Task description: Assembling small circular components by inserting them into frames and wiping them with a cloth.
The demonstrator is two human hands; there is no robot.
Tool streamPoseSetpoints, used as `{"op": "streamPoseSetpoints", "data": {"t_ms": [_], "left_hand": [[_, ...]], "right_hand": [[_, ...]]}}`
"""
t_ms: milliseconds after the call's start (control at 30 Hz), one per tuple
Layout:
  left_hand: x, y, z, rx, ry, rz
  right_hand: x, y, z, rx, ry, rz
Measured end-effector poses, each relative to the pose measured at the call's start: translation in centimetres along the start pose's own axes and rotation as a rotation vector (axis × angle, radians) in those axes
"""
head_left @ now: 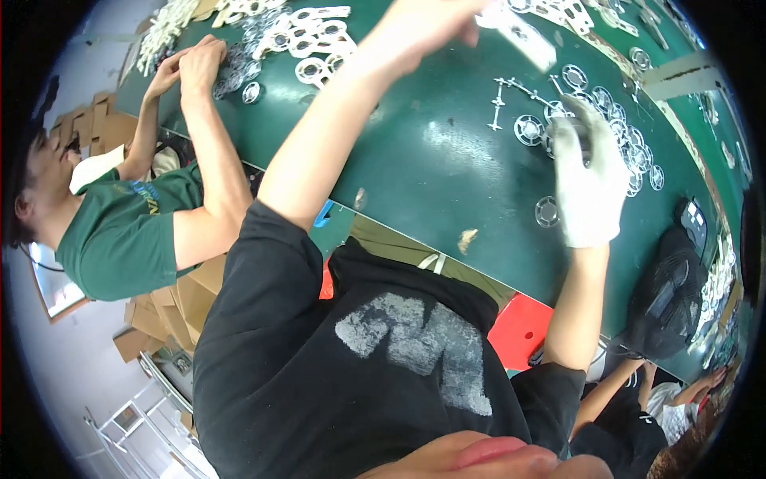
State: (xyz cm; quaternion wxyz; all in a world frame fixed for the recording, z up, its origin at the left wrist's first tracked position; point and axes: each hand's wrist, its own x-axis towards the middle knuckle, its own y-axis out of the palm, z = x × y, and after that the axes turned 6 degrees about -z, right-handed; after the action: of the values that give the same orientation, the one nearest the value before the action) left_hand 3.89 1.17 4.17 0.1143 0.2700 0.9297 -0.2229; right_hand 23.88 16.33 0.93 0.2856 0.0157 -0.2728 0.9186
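My left hand, bare, reaches to the top edge of the view, beside a blurred white flat part. Its fingers are smeared and partly cut off, so a grip on that part cannot be made out. My right hand, in a white glove, hovers at the near side of a cluster of clear, spoked round pieces. The thumb and fingers curve with a gap between them; one round piece lies close to the thumb. Left of the fingertips are thin branched sprues. One loose spoked disc lies beside the glove.
White parts with round holes lie at the far left of the green table. A co-worker handles small clear pieces there. A black mesh-like object sits at the right, before a raised strip. Cardboard boxes stand at lower left.
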Motion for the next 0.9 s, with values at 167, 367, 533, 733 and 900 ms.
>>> {"op": "streamPoseSetpoints", "data": {"t_ms": [167, 367, 533, 733, 900], "left_hand": [[3.0, -5.3, 1.7, -0.55, 0.601, -0.179], [-2.4, -8.8, 1.9, 0.995, 0.009, -0.542], [-0.7, -11.7, 9.9, 1.201, 0.08, -0.483], [-3.3, -8.5, 5.8, 0.772, 0.167, -0.637], [-4.5, -2.9, 3.0, 0.049, 0.433, -0.288]], "right_hand": [[0.3, 0.3, 0.5, -0.036, -0.039, 0.039], [0.0, -0.1, 0.4, -0.137, -0.058, 0.095], [0.1, 0.0, 0.5, -0.11, -0.159, 0.091], [0.7, 0.5, -0.7, -0.078, -0.169, 0.033], [0.9, 0.4, -0.8, -0.079, -0.345, 0.089]]}}
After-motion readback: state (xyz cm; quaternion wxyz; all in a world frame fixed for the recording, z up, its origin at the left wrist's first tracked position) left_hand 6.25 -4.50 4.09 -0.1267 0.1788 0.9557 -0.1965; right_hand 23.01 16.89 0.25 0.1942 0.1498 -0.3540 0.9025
